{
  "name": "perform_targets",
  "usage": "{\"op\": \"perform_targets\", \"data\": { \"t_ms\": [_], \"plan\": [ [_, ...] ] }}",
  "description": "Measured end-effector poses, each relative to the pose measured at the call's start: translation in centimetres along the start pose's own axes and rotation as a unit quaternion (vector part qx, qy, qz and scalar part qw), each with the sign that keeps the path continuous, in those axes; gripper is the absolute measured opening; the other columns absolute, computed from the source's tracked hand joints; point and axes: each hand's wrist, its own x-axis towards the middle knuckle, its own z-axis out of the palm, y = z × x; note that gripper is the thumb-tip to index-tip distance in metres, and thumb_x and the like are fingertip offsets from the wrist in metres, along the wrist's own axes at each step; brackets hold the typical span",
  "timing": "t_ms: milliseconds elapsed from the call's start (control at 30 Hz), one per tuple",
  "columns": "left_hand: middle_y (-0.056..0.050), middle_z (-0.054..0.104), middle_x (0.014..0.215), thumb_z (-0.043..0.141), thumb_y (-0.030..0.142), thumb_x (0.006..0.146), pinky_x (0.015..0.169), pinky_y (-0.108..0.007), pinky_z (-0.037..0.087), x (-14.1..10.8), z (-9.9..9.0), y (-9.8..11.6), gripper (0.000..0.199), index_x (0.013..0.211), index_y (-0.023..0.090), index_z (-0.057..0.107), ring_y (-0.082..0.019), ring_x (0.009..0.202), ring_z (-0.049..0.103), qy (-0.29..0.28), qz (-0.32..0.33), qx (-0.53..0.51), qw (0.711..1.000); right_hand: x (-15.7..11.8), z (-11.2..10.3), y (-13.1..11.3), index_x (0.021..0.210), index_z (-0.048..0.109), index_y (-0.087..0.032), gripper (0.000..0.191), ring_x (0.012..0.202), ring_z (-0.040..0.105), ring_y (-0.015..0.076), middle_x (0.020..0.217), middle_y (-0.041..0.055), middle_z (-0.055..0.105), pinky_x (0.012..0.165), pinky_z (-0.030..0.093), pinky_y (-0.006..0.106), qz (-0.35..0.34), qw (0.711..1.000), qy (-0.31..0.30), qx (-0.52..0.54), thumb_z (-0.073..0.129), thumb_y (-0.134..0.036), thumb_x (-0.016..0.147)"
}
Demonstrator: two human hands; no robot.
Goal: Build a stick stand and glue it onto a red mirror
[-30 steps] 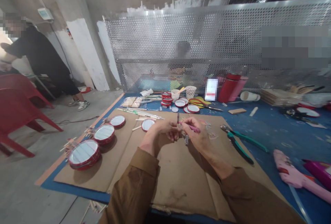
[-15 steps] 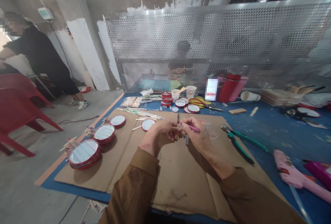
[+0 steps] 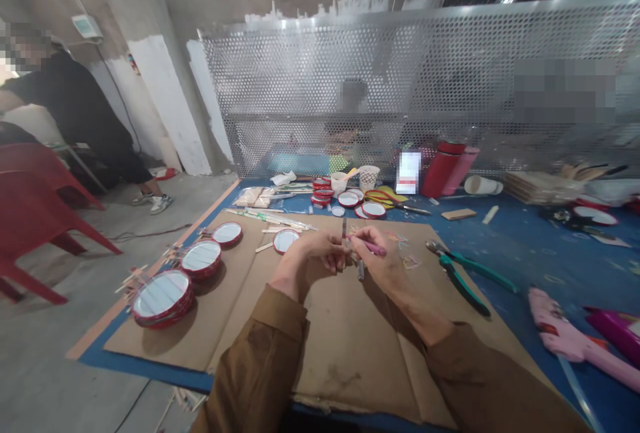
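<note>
Over the cardboard sheet, both hands meet in the middle. My right hand is closed on a purple pen, whose tip end points left toward my other hand. Fingers pinched, my left hand grips a thin dark strip that stands upright. A short grey cylinder shows just below the fingers; whether it is held or lies on the cardboard I cannot tell. Small coloured rubber bands lie right of my right hand. Behind my left wrist sits a small red-rimmed round disc.
Several red drum-like rounds with sticks line the cardboard's left side. On the right are green-handled pliers and a pink glue gun. Cups, a phone and a red bottle stand before a perforated metal screen. A person stands at far left.
My hands stay almost still, still pressed together around the pen and strip. The person at far left has shifted slightly.
</note>
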Motion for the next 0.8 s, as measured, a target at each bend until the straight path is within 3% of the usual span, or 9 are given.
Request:
{"op": "perform_targets", "data": {
  "t_ms": [800],
  "plan": [
    [-0.001, 0.064, 0.057, 0.066, 0.056, 0.076, 0.059, -0.025, 0.046, 0.27, -0.1, -0.44, 0.044, 0.071, 0.013, 0.058, -0.011, 0.051, 0.06, -0.009, 0.007, -0.005, 1.0, -0.19, -0.05, -0.06, 0.074, 0.055, -0.02, 0.019, 0.056, 0.052, 0.0136, 0.061, -0.0011, 0.058, 0.054, 0.04, 0.025, -0.017, 1.0, -0.008, -0.012, 0.052, -0.038, 0.082]
  ]
}}
